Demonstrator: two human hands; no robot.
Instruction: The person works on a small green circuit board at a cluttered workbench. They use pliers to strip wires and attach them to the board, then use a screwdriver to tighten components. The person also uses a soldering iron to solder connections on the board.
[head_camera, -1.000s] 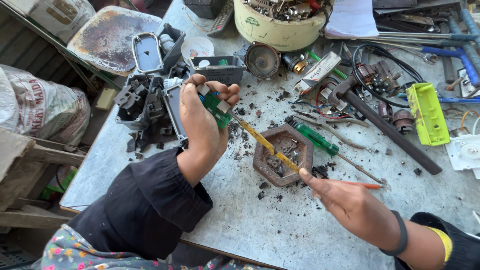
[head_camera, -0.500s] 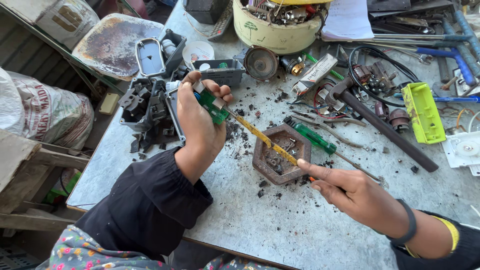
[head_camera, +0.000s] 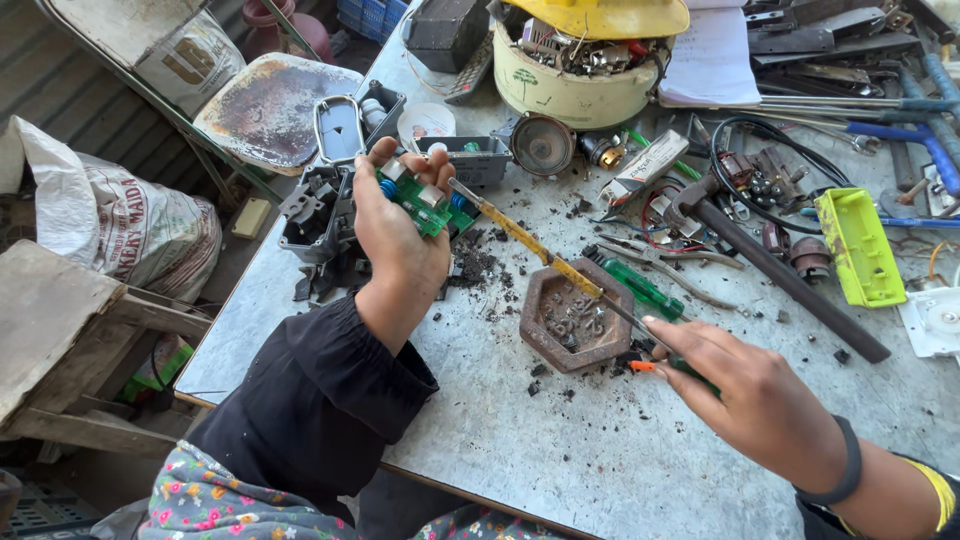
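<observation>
Fingers of the right hand (head_camera: 760, 400) clench the handle of a long yellow-shafted screwdriver (head_camera: 540, 248), low at the near right of the grey table (head_camera: 560, 450). Its shaft slants up-left over a hexagonal iron weight (head_camera: 572, 315), the tip touching a green circuit board (head_camera: 420, 200). The left hand (head_camera: 395, 235) grasps that board, raised above black debris. Farther back stand 1 cream tub (head_camera: 570, 85) of scrap and 1 lime-green plastic case (head_camera: 858, 245).

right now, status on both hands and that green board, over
Left hand shut on green circuit board. Right hand shut on yellow-shafted tool, tip at board. Hexagonal weight beneath the shaft.
</observation>
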